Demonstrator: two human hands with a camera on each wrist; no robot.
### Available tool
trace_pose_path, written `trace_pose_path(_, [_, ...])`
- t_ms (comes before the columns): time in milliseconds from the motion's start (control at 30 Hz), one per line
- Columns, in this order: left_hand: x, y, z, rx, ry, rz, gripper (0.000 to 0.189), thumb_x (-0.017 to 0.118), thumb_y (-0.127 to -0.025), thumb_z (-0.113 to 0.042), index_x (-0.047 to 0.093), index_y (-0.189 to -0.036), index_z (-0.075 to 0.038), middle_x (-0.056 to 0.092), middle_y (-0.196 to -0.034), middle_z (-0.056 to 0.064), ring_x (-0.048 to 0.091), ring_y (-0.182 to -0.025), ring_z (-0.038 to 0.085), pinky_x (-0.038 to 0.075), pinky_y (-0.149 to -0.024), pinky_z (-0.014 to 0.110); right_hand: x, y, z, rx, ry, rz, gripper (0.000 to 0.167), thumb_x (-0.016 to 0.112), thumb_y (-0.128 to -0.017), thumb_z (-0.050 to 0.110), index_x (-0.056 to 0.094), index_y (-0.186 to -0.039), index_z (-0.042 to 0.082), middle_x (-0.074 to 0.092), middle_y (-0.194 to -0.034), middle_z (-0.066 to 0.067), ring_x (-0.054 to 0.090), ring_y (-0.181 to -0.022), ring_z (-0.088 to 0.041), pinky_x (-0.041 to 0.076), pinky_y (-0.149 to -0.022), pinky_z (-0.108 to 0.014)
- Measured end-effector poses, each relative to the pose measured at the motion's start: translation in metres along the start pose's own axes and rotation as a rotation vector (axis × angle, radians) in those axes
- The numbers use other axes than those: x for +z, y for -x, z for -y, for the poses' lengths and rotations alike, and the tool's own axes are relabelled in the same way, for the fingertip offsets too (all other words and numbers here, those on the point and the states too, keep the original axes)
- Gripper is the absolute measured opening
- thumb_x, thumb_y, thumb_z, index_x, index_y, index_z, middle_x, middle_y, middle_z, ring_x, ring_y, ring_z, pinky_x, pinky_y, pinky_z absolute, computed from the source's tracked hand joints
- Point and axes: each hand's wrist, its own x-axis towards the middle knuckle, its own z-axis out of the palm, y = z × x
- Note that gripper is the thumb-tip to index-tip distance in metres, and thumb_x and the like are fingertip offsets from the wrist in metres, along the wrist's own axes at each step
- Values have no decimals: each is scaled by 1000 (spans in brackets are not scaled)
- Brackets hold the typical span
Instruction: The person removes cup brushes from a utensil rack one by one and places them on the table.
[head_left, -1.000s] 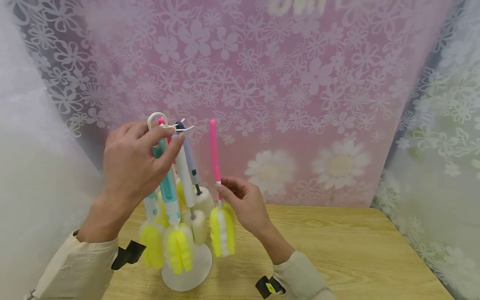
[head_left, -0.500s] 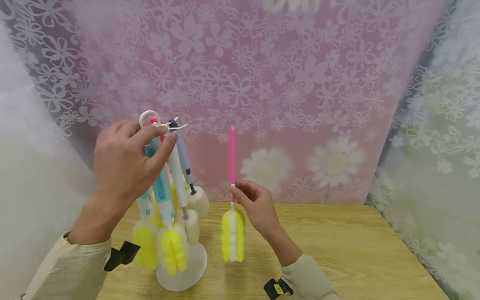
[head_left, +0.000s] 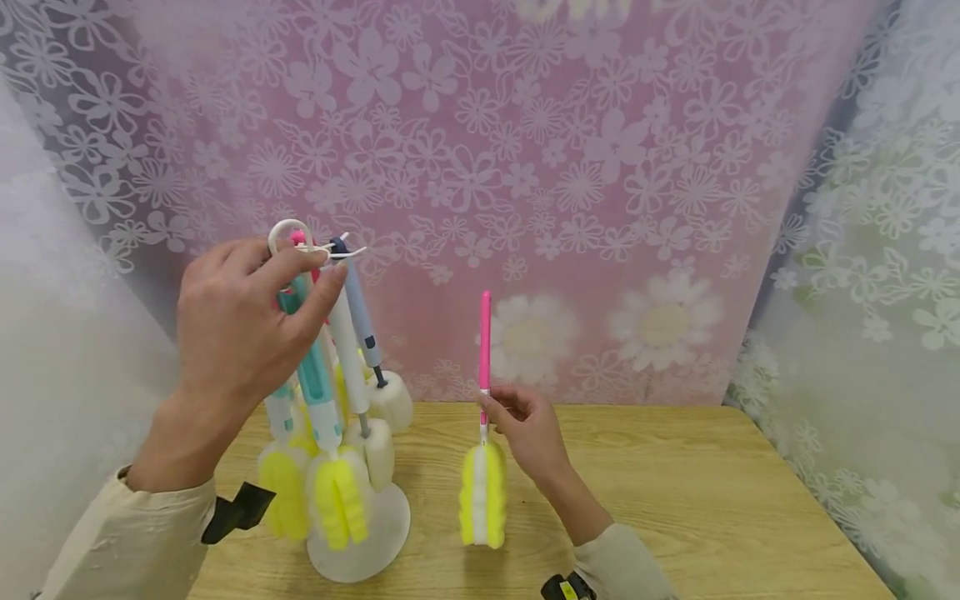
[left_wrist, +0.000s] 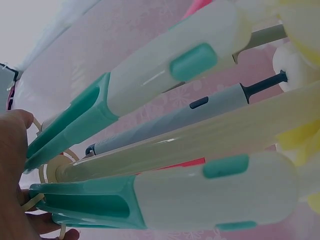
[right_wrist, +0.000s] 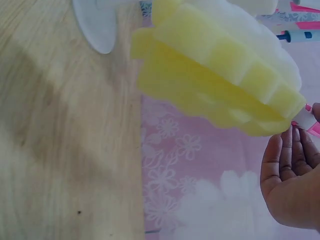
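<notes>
A sponge bottle brush with a pink handle [head_left: 485, 342] hangs upright, sponge down, above the table; its yellow and white sponge head [right_wrist: 215, 75] fills much of the right wrist view. My right hand [head_left: 534, 433] pinches it where the handle joins the neck. My left hand [head_left: 240, 317] grips the top of a white hook stand [head_left: 288, 225], around which several other brushes hang. Among these are a teal and white brush [head_left: 315, 379], a white-handled brush [head_left: 345, 350] and a grey-blue brush [head_left: 362, 312]. My left fingers partly hide the hooks.
The stand's round white base [head_left: 382, 542] rests on the wooden table [head_left: 675, 500]. A pink flowered backdrop [head_left: 465, 167] rises behind the table, with pale flowered sheets at both sides.
My right hand has carried the pink-handled brush right and down, away from the stand. The brush has swung to upright. My left hand keeps its grip on the stand's top.
</notes>
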Motion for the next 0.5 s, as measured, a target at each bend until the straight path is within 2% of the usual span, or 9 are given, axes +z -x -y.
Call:
trace_pose_path(100, [0, 0, 0, -2, 0, 7, 32, 63, -85, -39, 76, -96, -12, 62, -76, 15, 57, -83, 39, 42, -72, 55, -4, 2, -12, 45, 18, -16, 29, 65, -91, 24, 67, -108, 0, 67, -93, -11, 62, -86, -22, 52, -78, -40])
trace_pose_path(333, [0, -1, -1, 9, -5, -9, 38, 64, -84, -44, 76, -94, -10, 62, -74, 14, 58, -81, 38, 43, -71, 54, -7, 10, -28, 126, 48, -34, 29, 66, -90, 25, 67, -105, 1, 66, -89, -8, 61, -78, -19, 53, -70, -33])
trace_pose_path(500, [1, -1, -1, 5, -3, -24, 37, 67, -82, -45, 76, -91, -10, 61, -71, 13, 58, -78, 37, 43, -69, 53, -9, 13, -39, 188, 101, -33, 31, 68, -88, 30, 68, -103, 2, 65, -85, -6, 61, -74, -19, 54, -71, -39])
